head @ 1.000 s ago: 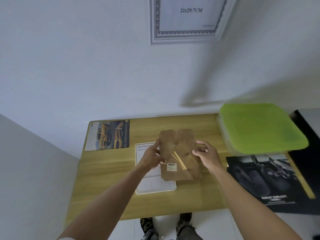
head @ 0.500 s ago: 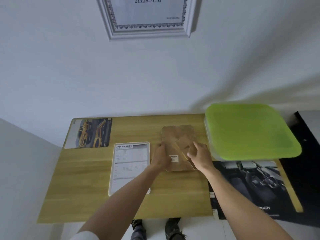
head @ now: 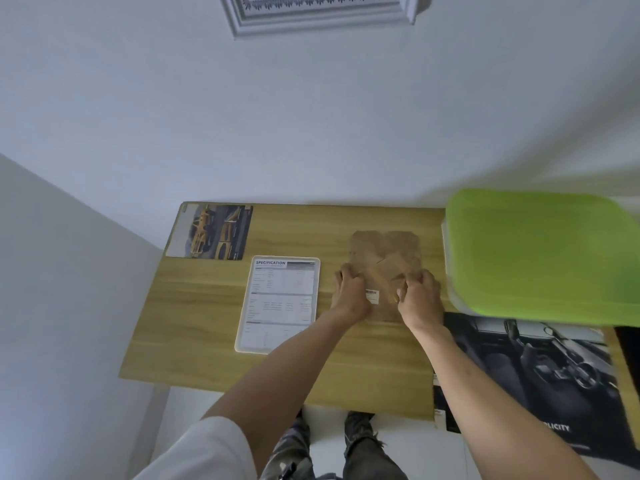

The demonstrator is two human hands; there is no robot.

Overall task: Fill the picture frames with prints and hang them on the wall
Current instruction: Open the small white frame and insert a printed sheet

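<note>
A person's two hands work at a brown frame back (head: pixel 386 258) lying flat on the wooden bench (head: pixel 207 313), toward its far right part. The left hand (head: pixel 349 296) has its fingers curled onto the back's left edge; the right hand (head: pixel 420 299) has its fingers curled and pinching the back's stand flap near the middle. A white barcode label (head: pixel 371 295) shows between the hands.

Just left of the back lies a white frame (head: pixel 278 303) holding a specification sheet, apart from the left hand. A car print (head: pixel 211 232) sits at the bench's far left corner. A green-lidded box (head: pixel 540 254) crowds the far right corner, its near-left edge close beside the right hand. A dark car-interior poster (head: pixel 540 372) overhangs the near right corner, touching the right forearm's side. The near left part of the bench and the strip along its near edge lie bare. On the wall above, a white ornate frame (head: pixel 322 15) hangs, cut off by the top of the view.
</note>
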